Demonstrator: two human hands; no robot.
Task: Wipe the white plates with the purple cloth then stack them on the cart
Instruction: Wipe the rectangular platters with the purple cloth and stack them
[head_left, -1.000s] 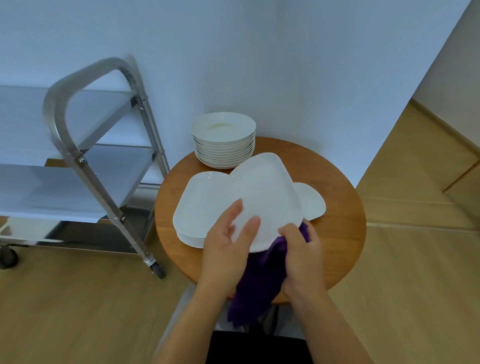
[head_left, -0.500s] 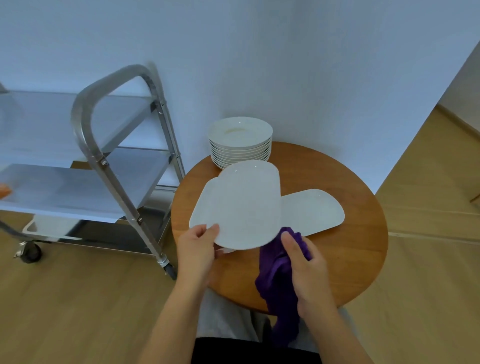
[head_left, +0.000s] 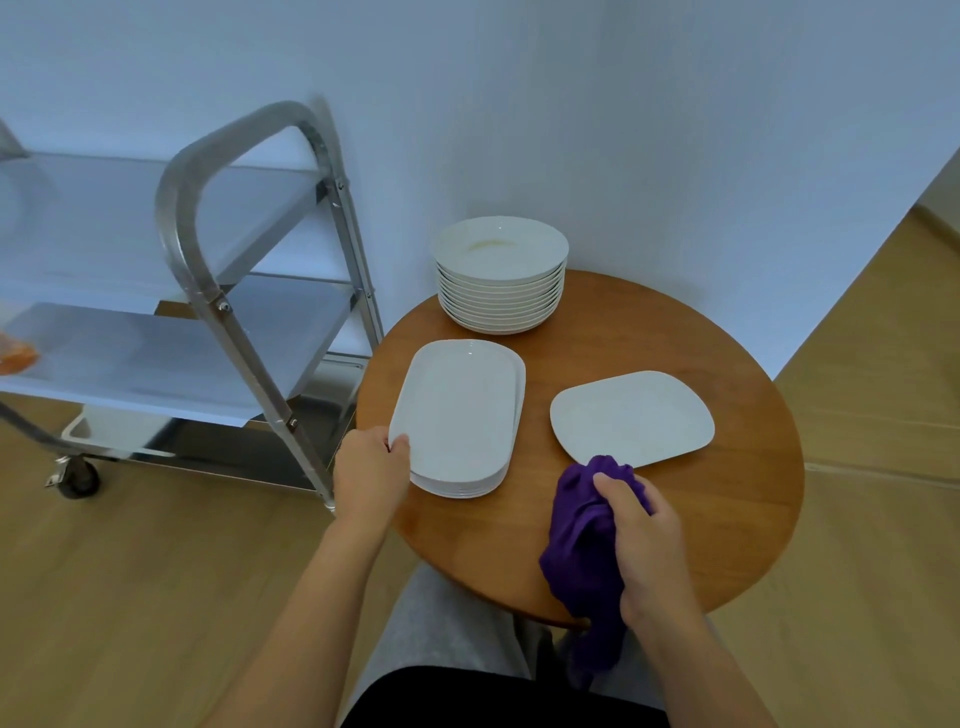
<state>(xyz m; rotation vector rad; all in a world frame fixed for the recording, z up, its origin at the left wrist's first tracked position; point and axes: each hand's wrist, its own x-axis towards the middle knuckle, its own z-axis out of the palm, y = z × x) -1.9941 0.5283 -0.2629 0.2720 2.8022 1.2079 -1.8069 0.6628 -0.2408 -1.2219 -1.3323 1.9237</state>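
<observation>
A round wooden worktop (head_left: 675, 530) stands in a pale-walled corner on a wood-plank floor (head_left: 130, 597), a steel three-shelf cart (head_left: 228, 312) at its nine o'clock. The left hand (head_left: 370, 475) pinches the near edge of the stacked white rectangular plates (head_left: 457, 415); the right hand (head_left: 641, 540) grips the bunched purple cloth (head_left: 584, 540) at five o'clock, touching a single white plate (head_left: 631, 418). Round white bowls (head_left: 501, 275) are stacked at twelve. An orange object (head_left: 15, 353) is cut off at the left frame edge.
</observation>
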